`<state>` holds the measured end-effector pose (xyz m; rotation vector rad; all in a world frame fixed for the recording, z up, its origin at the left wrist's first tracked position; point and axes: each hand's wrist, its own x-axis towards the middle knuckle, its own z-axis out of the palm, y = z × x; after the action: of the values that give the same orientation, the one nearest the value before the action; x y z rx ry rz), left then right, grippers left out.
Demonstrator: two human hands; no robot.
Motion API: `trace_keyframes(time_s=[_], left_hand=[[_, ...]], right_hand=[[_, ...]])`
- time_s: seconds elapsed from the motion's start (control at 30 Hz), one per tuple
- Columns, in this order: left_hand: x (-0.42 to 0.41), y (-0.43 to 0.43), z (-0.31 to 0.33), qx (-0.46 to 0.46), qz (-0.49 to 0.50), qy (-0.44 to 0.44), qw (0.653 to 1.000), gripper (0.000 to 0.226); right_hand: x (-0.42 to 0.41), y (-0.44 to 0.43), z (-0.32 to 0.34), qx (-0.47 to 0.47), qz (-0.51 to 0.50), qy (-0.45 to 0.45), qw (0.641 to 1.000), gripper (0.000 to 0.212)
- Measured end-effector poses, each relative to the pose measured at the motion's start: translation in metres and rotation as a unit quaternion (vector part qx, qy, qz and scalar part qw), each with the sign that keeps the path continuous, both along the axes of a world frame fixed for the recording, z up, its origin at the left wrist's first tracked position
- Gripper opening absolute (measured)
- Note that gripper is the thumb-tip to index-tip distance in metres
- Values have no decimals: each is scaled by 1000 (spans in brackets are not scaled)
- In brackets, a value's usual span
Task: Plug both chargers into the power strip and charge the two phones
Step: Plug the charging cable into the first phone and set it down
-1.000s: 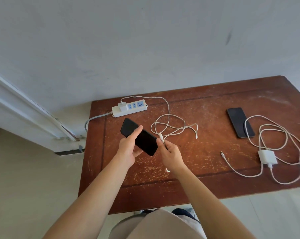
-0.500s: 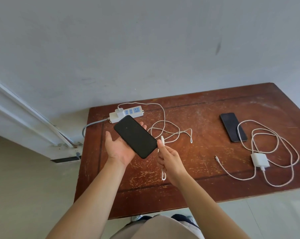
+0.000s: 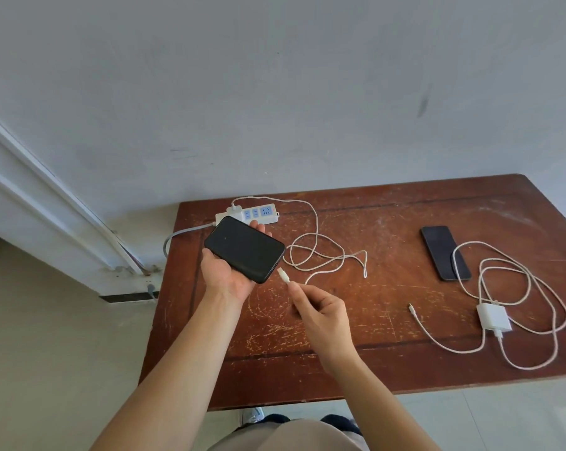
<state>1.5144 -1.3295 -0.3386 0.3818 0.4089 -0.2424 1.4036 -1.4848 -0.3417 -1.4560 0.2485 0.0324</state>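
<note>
One charger (image 3: 234,209) sits in the strip (image 3: 262,212). My left hand (image 3: 228,275) cradles a phone (image 3: 244,249); my right hand (image 3: 320,315) pinches the plug (image 3: 283,275) just short of its port. Second phone (image 3: 445,252) and charger (image 3: 493,317) lie unconnected on the tabletop (image 3: 389,222).

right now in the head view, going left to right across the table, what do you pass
Held phone in the left hand → cable plug pinched by the right hand → second phone lying flat → loose white charger. The power strip sits behind the held phone, so I leave it out.
</note>
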Motion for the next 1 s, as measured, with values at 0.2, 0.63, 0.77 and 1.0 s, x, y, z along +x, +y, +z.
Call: trace_keyframes(time_s=[0.2,0.63,0.77,1.0], left_hand=[[-4,-6,4,9,2,-8,1000,53],[-4,9,-2,-10,-30,-40,999,58],[-2,12,-1,19,-49,-60,997,63],[-1,9,1,87,-73,-69,991,72]], right_hand=[[-1,6,6,3,-34,-23,999,24],[2,0,13,-39,0,4,999,16],[6,-4,18,-31,28,25,999,16],[6,-2,18,-21,42,47,998,20]])
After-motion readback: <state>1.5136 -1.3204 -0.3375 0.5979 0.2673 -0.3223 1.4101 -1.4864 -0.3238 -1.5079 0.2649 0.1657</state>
